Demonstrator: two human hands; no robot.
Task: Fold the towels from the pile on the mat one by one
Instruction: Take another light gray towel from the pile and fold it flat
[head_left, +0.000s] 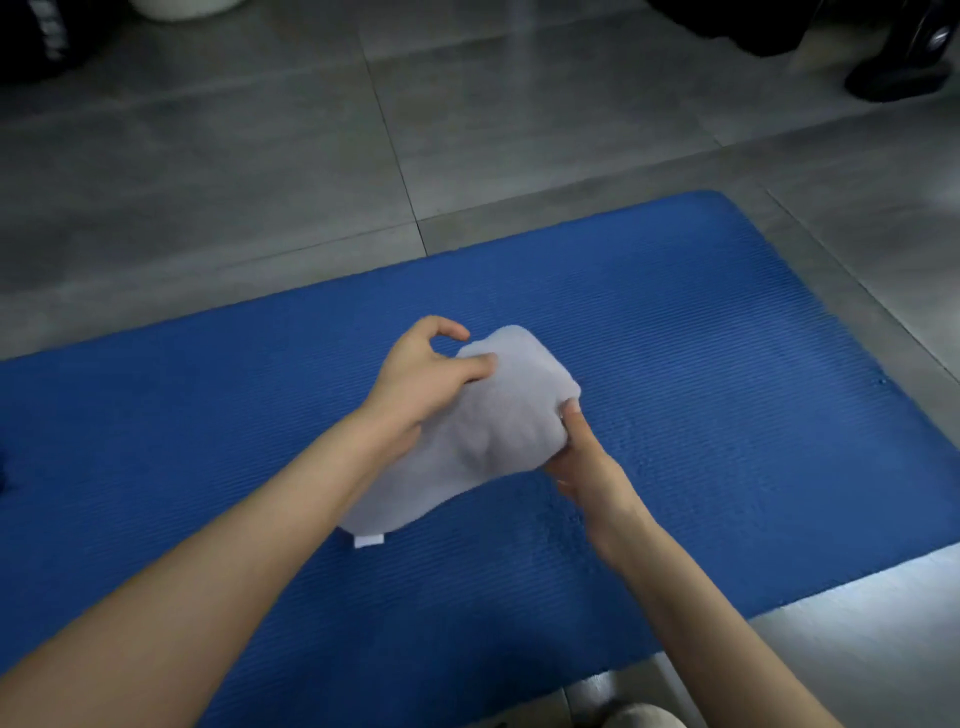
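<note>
A pale grey towel (483, 426), folded into a thick bundle with a white tag at its near corner, is held just above the blue mat (727, 364). My left hand (423, 379) grips the towel's left far side, thumb on top and forefinger curled free. My right hand (584, 457) pinches its right edge, thumb pressed into the cloth. No pile of towels is in view.
Grey floor tiles surround the mat. Dark objects stand at the far left and far right corners (904, 62), and a white round thing (182, 6) at the top edge. A dark item (4, 470) shows at the left edge.
</note>
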